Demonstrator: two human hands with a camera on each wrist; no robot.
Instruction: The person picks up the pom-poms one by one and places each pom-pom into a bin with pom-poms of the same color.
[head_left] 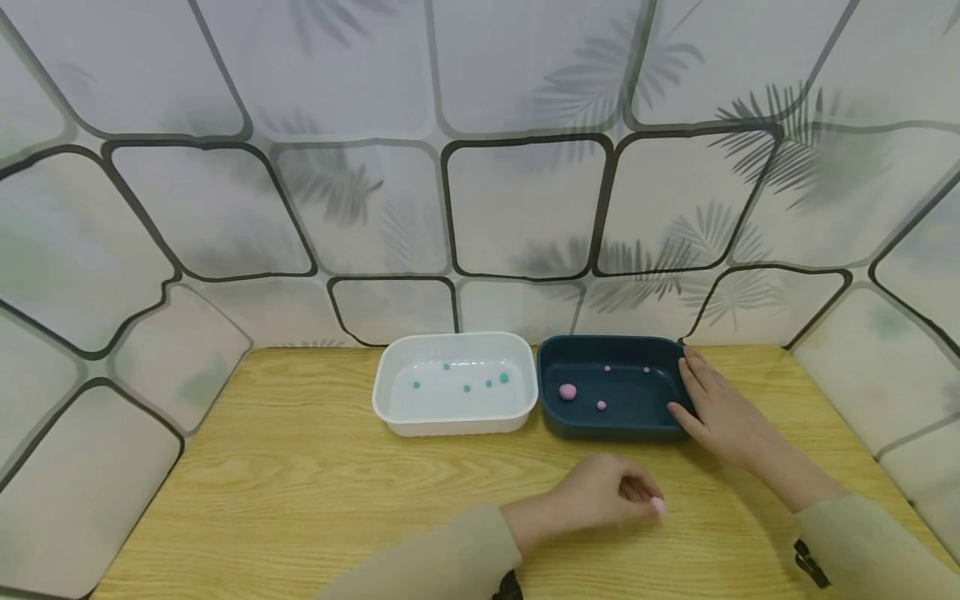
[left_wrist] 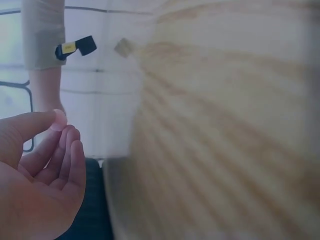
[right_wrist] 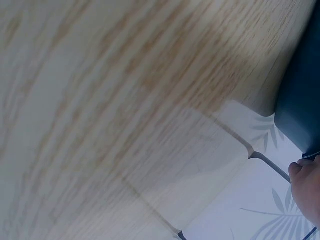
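Between thumb and fingertips, my left hand [head_left: 592, 497] pinches a small pink ball [head_left: 657, 505] over the wooden table, in front of the dark blue tray [head_left: 615, 432]. The same pink ball [left_wrist: 59, 120] shows at the thumb tip in the left wrist view. My right hand [head_left: 726, 421] rests against the right end of the blue tray, its fingers and thumb extended over the rim. Inside that tray lie several pink balls, the biggest pink ball [head_left: 567, 392] near its left end. Only part of the right hand [right_wrist: 306, 192] appears in the right wrist view.
A white tray [head_left: 453, 427] stands just left of the blue one and holds several small teal balls [head_left: 504, 378]. Behind both trays rises a patterned backdrop [head_left: 525, 208]. The wooden table [head_left: 300, 467] extends to the left and toward the front.
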